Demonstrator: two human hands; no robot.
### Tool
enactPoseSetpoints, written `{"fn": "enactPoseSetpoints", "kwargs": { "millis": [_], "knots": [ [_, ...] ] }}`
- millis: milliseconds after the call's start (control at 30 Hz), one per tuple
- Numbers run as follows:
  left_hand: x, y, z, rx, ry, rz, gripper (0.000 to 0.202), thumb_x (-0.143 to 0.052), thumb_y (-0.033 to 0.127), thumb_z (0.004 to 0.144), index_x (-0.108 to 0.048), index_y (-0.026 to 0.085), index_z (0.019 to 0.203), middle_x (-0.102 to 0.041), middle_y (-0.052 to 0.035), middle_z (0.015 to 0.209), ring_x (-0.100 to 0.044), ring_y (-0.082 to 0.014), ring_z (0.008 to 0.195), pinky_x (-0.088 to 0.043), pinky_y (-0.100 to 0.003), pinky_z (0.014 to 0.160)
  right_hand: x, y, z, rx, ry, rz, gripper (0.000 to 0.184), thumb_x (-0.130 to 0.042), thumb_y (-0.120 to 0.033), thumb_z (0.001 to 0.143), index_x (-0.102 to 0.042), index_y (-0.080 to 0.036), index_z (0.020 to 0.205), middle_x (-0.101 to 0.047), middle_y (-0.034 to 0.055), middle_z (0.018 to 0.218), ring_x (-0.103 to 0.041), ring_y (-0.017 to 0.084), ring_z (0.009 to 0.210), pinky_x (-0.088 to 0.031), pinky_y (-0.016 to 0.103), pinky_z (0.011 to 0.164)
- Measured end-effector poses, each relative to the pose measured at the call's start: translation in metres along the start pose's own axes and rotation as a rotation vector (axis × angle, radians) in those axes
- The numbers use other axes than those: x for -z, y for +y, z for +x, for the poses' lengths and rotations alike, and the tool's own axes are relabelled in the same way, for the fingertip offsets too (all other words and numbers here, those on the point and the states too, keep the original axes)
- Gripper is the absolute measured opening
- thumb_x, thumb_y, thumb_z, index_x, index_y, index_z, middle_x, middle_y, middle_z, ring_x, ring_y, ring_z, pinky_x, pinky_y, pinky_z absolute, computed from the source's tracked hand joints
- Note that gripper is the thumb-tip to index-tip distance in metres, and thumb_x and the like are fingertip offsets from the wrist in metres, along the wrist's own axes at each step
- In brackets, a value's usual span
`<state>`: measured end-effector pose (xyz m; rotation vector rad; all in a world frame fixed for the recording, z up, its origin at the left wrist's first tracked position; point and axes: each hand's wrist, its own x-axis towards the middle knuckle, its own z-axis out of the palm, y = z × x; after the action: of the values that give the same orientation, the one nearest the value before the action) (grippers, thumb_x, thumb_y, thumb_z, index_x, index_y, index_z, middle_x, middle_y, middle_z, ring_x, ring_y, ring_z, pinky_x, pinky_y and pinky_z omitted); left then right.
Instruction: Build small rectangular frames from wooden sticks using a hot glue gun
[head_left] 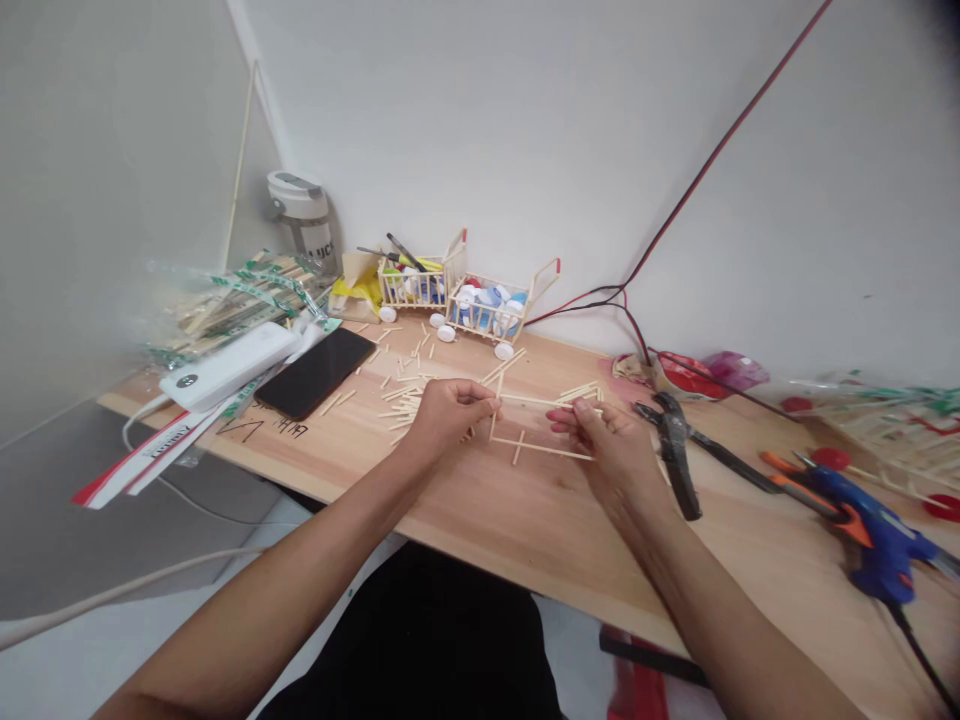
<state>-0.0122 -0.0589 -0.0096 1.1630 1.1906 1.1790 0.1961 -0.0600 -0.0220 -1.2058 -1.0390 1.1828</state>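
Note:
A small rectangular frame of thin wooden sticks point(537, 446) lies on the wooden table point(480, 510) between my hands. My left hand point(448, 412) is closed in a pinch on the frame's left end. My right hand point(606, 435) has its fingers curled, pinching the frame's right end. Loose short sticks point(401, 400) are scattered on the table just left of and behind my left hand.
Two little stick carts point(491, 305) filled with bottle caps stand at the back wall. A black phone point(315, 372) and a white power bank point(229, 367) lie left. Black pliers point(675, 445), a blue glue gun point(874, 525) and red-black wires point(637, 290) are right.

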Motion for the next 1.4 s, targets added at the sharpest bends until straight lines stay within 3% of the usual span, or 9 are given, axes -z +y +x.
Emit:
{"fn": "enactPoseSetpoints", "kwargs": {
  "millis": [1400],
  "knots": [
    [-0.0002, -0.0007, -0.0007, -0.007, 0.005, -0.01, 0.02, -0.073, 0.031, 0.064, -0.069, 0.012, 0.07, -0.069, -0.0043, 0.066, -0.052, -0.0076, 0.048, -0.038, -0.019, 0.045, -0.0026, -0.0028, -0.0023, 0.0, 0.0, 0.005, 0.032, -0.074, -0.047, 0.069, -0.064, -0.017, 0.075, -0.074, 0.0078, 0.081, -0.067, 0.015, 0.066, -0.047, 0.024, 0.06]
  ]
}}
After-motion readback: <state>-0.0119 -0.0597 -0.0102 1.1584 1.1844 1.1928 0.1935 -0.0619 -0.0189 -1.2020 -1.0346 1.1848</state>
